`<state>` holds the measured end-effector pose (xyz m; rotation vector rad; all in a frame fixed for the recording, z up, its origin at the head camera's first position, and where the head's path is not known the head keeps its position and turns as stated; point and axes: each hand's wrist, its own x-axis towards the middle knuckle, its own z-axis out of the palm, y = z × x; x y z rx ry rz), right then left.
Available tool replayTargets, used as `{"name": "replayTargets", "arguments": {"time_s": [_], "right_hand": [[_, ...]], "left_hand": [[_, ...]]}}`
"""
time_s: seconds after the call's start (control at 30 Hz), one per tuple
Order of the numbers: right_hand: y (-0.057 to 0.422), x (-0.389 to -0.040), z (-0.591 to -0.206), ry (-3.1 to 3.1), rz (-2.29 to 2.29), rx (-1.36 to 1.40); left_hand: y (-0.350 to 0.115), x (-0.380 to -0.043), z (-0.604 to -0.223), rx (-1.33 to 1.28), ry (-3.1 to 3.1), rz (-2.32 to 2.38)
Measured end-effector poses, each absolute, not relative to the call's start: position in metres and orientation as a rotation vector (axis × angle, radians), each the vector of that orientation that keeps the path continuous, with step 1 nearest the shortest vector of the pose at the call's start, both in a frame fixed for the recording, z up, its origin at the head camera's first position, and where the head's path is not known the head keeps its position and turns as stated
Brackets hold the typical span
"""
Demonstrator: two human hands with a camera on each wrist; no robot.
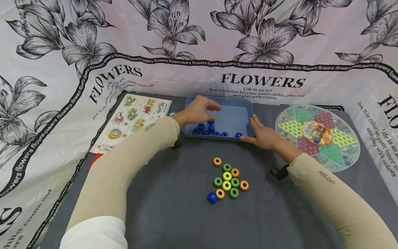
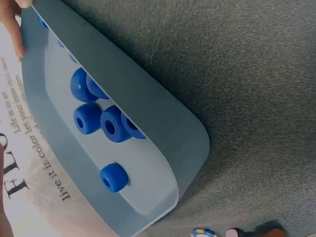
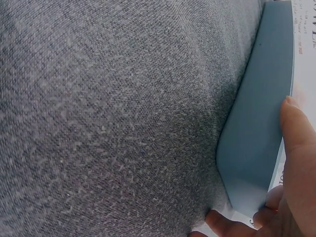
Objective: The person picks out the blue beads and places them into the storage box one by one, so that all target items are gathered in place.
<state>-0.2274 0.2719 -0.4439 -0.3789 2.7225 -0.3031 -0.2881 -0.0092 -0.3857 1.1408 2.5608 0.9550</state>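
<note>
In the head view my left hand point(image 1: 200, 110) hovers over the left half of a blue tray point(image 1: 219, 101), fingers bent loosely and apart, holding nothing that shows. Below it several dark blue beads point(image 1: 211, 128) lie along the tray's front side. The left wrist view shows these barrel-shaped beads point(image 2: 88, 118), some with their holes visible; that hand barely enters its left edge. My right hand point(image 1: 264, 135) touches the tray's front right corner. Its thumb lies along the front rim, and the other fingers extend along the right side. A single blue bead point(image 1: 238, 135) sits near the thumb.
In front of the tray lies a cluster of orange, green and yellow beads point(image 1: 227, 176), with one blue bead point(image 1: 212, 197) at its lower left. A picture puzzle board point(image 1: 124, 117) is on the left. A round star-patterned game board point(image 1: 317, 136) lies right on the grey tabletop point(image 1: 174, 207).
</note>
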Motion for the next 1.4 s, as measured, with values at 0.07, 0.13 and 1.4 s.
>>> {"name": "replayTargets", "arguments": {"time_s": [0.07,0.13,1.4], "right_hand": [[0.272,-0.227,-0.444,2.724,-0.304,-0.381],[0.271,-0.227,-0.444,2.727,-0.306,-0.387],[0.272,-0.226,-0.445,2.742,-0.322,-0.396]], "left_hand": [[-0.010,-0.281,-0.385,1.248,2.549,0.919],[-0.011,-0.268,-0.385,1.429,2.509,0.810],[-0.020,-0.170,-0.422,2.247,2.128,0.034]]}}
